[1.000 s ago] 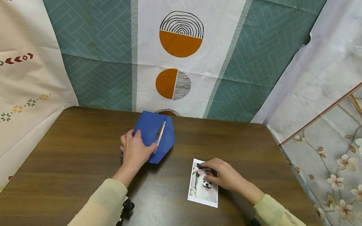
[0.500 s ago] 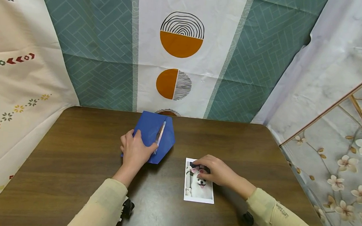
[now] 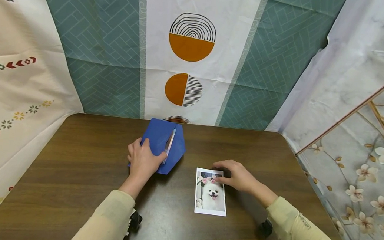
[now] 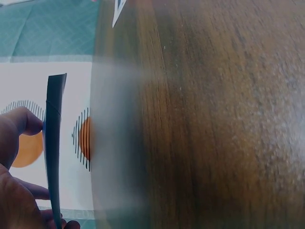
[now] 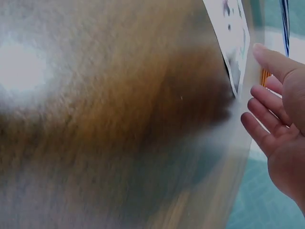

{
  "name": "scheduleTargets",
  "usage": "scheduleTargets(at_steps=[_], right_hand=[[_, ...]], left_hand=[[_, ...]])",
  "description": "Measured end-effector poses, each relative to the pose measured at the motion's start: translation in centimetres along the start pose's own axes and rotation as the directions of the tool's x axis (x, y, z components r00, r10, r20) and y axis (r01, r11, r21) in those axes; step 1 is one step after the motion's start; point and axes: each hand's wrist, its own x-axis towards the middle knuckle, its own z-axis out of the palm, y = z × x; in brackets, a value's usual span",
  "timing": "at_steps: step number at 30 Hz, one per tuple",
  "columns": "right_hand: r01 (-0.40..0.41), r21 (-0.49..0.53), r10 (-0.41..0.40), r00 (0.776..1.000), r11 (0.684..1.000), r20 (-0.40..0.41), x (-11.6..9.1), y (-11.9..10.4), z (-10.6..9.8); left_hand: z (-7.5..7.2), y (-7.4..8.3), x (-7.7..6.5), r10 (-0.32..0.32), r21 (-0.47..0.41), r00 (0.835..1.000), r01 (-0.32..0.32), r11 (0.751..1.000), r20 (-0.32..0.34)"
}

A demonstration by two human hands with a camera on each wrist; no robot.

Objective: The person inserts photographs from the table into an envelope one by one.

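My left hand (image 3: 142,158) holds a blue envelope (image 3: 158,133) at the table's far middle, thumb near the opening and fingers over the other side. The envelope's flap points right, and a pale edge of something inside shows in its mouth. Seen edge-on in the left wrist view, the envelope (image 4: 54,143) stands between thumb and fingers. A white-bordered photo (image 3: 212,196) of a fluffy white dog with flowers lies right of the envelope. At the photo's upper right corner is my right hand (image 3: 239,177), its fingers spread; the right wrist view shows nothing held in this hand (image 5: 288,105).
Both lie on a brown wooden table (image 3: 83,186). A patterned cloth (image 3: 113,55) hangs behind the far edge. Pale printed cloths hang at the left (image 3: 17,130) and right (image 3: 353,153). Each wrist carries a small black device.
The photo has slid left and straightened under my right hand. Since then, that hand has let go and shifted slightly right and away. The left hand and the envelope have stayed put.
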Motion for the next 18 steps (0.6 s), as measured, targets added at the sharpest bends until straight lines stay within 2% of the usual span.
scheduleTargets(at_steps=[5,8,18], right_hand=[[-0.073,0.094,0.075,0.997,0.993,-0.021,0.0,1.2,-0.4],[-0.085,0.125,0.09,0.995,0.988,-0.033,0.0,1.7,-0.5],[-0.116,0.096,0.118,0.993,0.989,-0.015,0.0,2.3,-0.6]], left_hand=[[-0.1,-0.1,0.0,-0.002,-0.004,1.0,0.002,1.0,0.002],[-0.1,0.0,-0.1,-0.005,-0.004,1.0,0.005,1.0,0.006],[-0.1,-0.1,0.0,-0.006,-0.001,1.0,0.006,1.0,0.01]])
